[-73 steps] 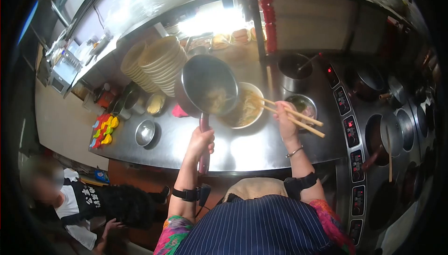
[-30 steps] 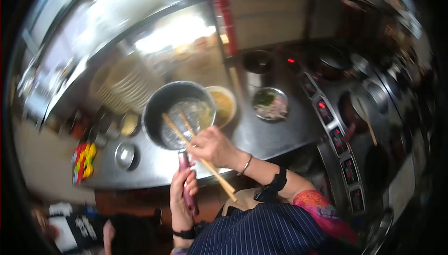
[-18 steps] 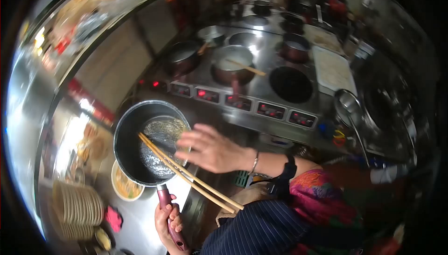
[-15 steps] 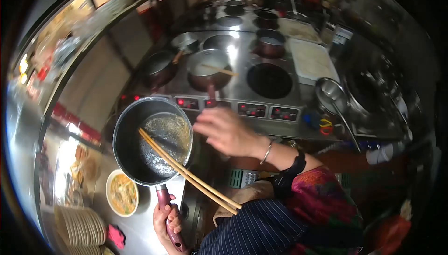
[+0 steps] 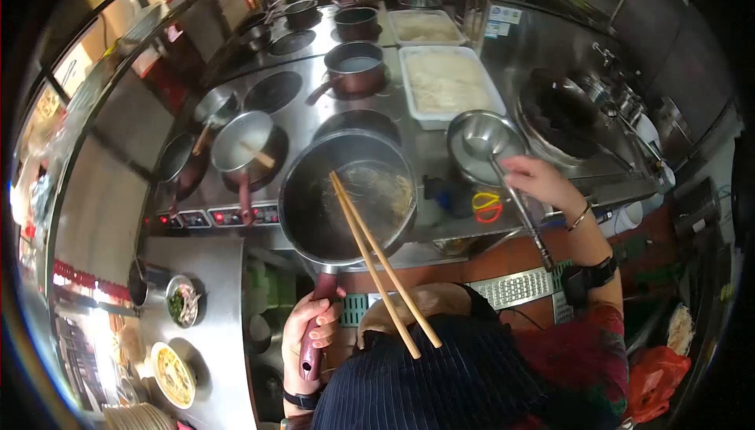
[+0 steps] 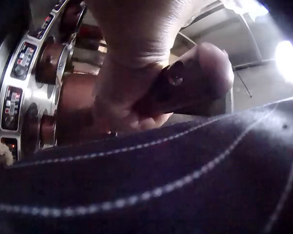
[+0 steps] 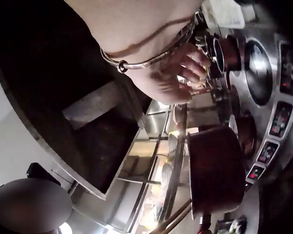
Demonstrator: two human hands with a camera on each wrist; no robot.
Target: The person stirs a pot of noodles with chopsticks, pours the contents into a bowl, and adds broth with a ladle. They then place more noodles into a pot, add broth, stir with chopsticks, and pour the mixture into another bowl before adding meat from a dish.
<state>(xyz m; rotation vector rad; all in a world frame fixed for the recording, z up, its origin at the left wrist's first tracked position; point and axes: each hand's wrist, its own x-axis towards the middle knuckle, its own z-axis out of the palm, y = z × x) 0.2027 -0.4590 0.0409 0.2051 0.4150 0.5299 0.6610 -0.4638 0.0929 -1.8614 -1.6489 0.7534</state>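
Observation:
In the head view my left hand grips the maroon handle of a dark pot, tilted, with a little wet residue inside. Two wooden chopsticks lean across its rim, held by neither hand. My right hand is at the handle of a ladle that rests in a steel bowl; its fingers look extended and contact is unclear. The left wrist view shows my hand around the handle's end. In the right wrist view my hand has loosely bent fingers, above the pot.
Pots stand on the stove, beside white trays of pale contents. A wok is at the right. At lower left, the counter bears a noodle bowl and a steel bowl of ingredients. Yellow and red rings hang near the stove edge.
The head view has turned from the counter to the stove, the pot moving with it. My right hand has let go of the chopsticks and moved right to the ladle.

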